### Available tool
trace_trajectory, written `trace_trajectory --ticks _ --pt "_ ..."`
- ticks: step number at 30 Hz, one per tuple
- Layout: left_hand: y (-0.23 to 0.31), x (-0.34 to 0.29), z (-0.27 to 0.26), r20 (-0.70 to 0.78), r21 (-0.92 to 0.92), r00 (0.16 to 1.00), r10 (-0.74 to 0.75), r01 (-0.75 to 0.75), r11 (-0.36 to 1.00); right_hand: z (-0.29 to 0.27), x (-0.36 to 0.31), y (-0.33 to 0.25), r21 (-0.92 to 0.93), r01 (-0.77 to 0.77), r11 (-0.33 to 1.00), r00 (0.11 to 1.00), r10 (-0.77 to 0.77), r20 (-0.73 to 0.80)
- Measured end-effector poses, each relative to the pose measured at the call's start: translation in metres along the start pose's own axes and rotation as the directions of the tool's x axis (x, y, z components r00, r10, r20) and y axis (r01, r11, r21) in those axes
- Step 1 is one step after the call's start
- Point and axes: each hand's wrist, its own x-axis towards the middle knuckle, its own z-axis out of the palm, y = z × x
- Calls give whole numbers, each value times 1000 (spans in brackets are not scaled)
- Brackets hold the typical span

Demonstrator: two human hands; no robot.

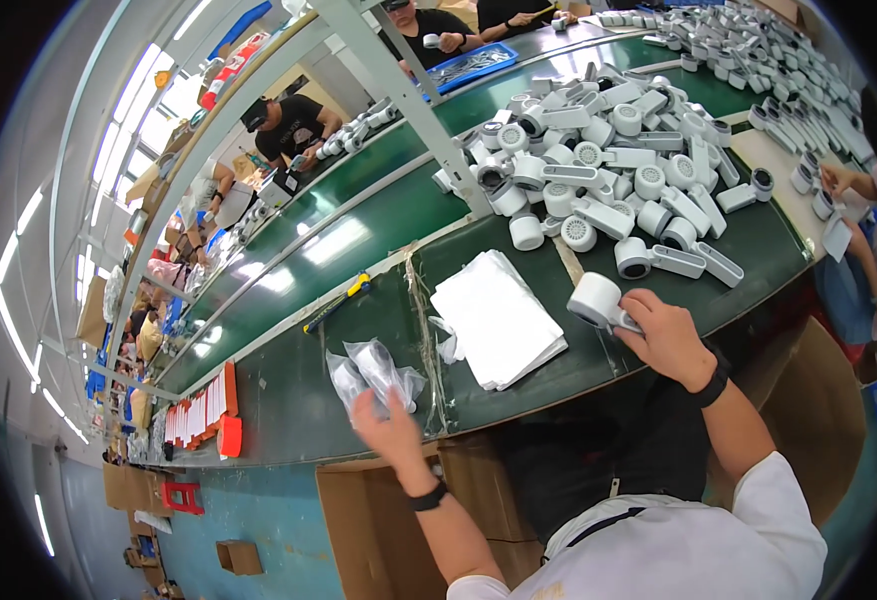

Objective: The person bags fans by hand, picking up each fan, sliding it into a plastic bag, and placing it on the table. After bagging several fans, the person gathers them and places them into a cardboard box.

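My right hand (658,340) grips a white handheld fan (595,298) by its handle, its round head pointing left over the green table. My left hand (388,428) has its fingers apart at the table's front edge. Just beyond those fingers lie white pieces in clear plastic bags (370,366); whether the fingertips touch them I cannot tell. Between my hands rests a stack of thin white sheets or bags (498,318). Past my right hand, a large heap of similar white fans (608,150) covers the table.
A yellow-and-black slim tool (338,302) lies left of the stack. Orange-and-white boxes (198,412) stand at the table's left end. A metal frame post (408,95) rises beyond. Open cartons (378,510) sit below the edge. Co-workers sit across and at the right.
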Motion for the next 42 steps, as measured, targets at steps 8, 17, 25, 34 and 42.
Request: trace_trajectory --ticks 8,17,25,34,42 --pt "112 -54 80 551 -167 733 399 -371 913 13 -27 -24 516 -318 795 948 284 147" --pt "106 -43 87 502 -243 811 300 -201 949 13 -40 -26 625 -402 669 911 360 201" --pt "124 -48 65 467 -463 849 247 -3 886 21 -43 -42 738 -424 525 904 298 307" --pt "141 -55 40 719 -525 691 72 472 709 -17 -33 -44 554 -420 719 682 -153 715" --pt "136 -54 28 804 -467 587 95 524 712 2 -22 -29 583 -582 566 656 -96 748"
